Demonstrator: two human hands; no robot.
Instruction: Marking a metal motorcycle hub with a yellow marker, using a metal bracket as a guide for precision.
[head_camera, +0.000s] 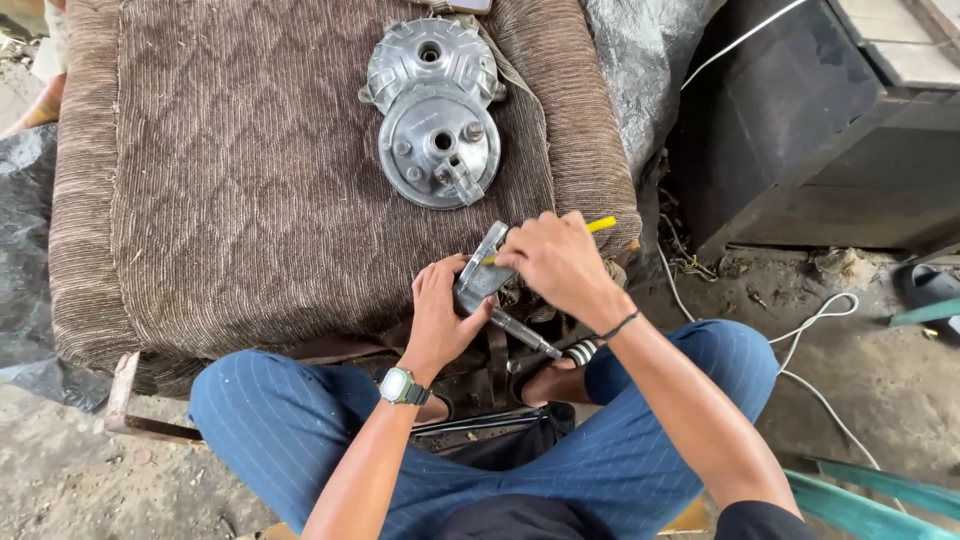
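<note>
My left hand grips a small grey metal part with a shaft at the near edge of a brown quilted cushion. My right hand holds a yellow-handled tool against the top of that part. Further back on the cushion lie two round silver metal hub parts, the far one and the near one, touching each other.
My knees in blue striped trousers frame a dark bag on the ground. A dark wooden box stands at the right, with a white cable on the dirt floor. Green strips lie at bottom right.
</note>
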